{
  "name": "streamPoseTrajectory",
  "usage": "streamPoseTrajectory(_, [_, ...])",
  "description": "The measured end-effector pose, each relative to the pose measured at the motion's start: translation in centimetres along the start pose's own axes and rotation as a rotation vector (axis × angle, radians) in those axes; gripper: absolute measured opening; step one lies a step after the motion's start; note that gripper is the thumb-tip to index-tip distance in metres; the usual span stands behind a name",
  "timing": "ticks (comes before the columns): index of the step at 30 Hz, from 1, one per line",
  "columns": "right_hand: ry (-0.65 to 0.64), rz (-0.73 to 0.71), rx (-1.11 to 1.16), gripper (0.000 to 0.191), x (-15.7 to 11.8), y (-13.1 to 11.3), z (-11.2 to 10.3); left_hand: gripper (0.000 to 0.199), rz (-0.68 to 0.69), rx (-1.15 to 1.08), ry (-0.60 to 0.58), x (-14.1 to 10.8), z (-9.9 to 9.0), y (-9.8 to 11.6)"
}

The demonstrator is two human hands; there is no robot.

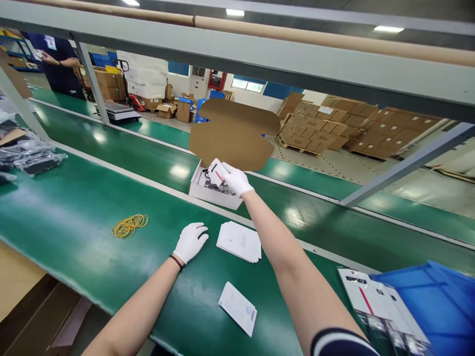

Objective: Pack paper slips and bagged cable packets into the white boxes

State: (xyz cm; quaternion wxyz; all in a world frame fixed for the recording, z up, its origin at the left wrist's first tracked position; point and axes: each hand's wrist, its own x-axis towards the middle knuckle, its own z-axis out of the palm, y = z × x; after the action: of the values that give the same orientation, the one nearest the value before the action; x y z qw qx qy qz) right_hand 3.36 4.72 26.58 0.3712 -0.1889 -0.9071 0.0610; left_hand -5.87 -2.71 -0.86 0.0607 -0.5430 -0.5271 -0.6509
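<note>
Nearest, a white booklet (238,309) lies on the green desk (85,257); past it, the left hand (190,242), grip loosely spread and holding nothing, rests beside a paper stack (239,241). Farther, the right hand (236,180), grip pinching a red-striped white card (215,173), is over an open box (217,197) on the belt (297,212), brown lid (230,138) raised. Stacked cartons (315,126) behind.

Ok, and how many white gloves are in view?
2: one on the left hand, at the green table; one on the right hand, holding a packet over the open box.
</note>
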Motion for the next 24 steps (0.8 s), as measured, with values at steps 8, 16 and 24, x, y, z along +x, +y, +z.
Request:
streamPoseTrajectory(8, [-0.096, 0.072, -0.423, 0.033, 9.5, 1.0, 5.2, 0.025, 0.045, -0.008, -0.060, 1.3, 0.6, -0.2])
streamPoseTrajectory(16, [-0.037, 0.187, -0.601, 0.038, 11.8, 4.3, 5.1, 0.027, 0.099, 0.331, -0.105, 1.0, 0.5, 0.3])
streamPoseTrajectory(24, [-0.122, 0.201, -0.574, 0.018, 10.7, 5.5, 2.1, 0.024, 0.121, 0.454, -0.112, 1.3, 0.5, 0.5])
